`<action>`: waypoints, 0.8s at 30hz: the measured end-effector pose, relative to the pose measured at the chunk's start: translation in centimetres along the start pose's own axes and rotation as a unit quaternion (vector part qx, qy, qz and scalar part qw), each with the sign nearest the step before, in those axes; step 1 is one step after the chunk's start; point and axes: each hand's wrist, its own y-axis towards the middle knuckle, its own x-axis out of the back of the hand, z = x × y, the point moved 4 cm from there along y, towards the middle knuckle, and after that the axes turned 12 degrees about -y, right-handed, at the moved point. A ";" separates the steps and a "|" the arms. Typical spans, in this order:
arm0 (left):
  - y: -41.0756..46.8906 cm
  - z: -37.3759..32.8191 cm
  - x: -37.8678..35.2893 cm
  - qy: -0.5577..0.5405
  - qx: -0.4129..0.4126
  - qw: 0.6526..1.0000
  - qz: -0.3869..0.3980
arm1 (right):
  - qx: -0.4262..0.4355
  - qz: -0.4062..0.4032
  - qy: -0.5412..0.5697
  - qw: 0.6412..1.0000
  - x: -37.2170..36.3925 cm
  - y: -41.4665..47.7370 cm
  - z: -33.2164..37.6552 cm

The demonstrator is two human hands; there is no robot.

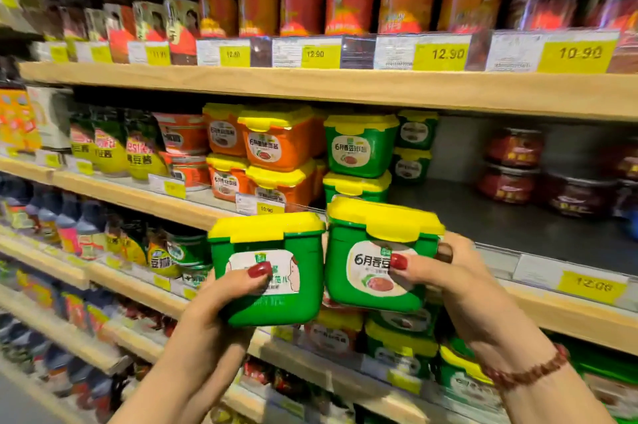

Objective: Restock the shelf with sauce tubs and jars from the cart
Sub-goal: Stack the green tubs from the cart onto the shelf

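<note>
Head view puts you at the shelf [518, 226], whose dark floor lies bare to the right of the green stacks, so that gap looks like where your load goes.

On that shelf you have four green tubs [360, 147] showing, in two stacks of two, one stack behind the other. Just left of them stand four orange tubs [276, 144], also stacked in twos; any further back are hidden.

You carry two more: the left tub [293, 302] and the right tub [373, 251], side by side and nearly touching, held up before the shelf's front edge. The right one sits a little higher and tilts slightly.

Your left hand [221, 299] grips its tub with the thumb across the label. Your right hand [459, 271] does the same, fingers wrapped round the far side.

Judge these as stiff plastic tubs, probably full and fairly heavy for one hand, with smooth walls that may slip. Hold them by the body, thumb in front and fingers behind. Avoid lifting by the yellow clip lids, which could pop. Set each one flat so the stack stays square.
</note>
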 end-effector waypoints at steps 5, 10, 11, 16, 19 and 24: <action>3.3 -0.6 -0.1 -0.336 -0.116 0.934 0.036 | 0.006 -0.034 -0.024 0.999 0.4 2.8 1.8; 6.4 -0.3 0.5 -0.435 -0.072 0.896 0.051 | 0.012 -0.077 -0.088 0.993 0.6 5.4 3.1; 6.8 -0.4 0.7 -0.440 -0.066 0.895 0.039 | 0.009 -0.078 -0.103 0.992 0.5 5.9 3.1; 8.2 -0.4 1.5 -0.484 -0.072 0.871 0.051 | 0.003 -0.098 -0.136 0.986 0.1 7.4 2.7; 8.6 -0.6 2.3 -0.481 -0.079 0.872 0.046 | 0.011 -0.085 -0.144 0.986 -0.7 7.7 2.6; 9.9 -0.6 3.0 -0.486 -0.066 0.868 0.076 | -0.023 -0.133 -0.172 0.976 -0.5 8.7 1.7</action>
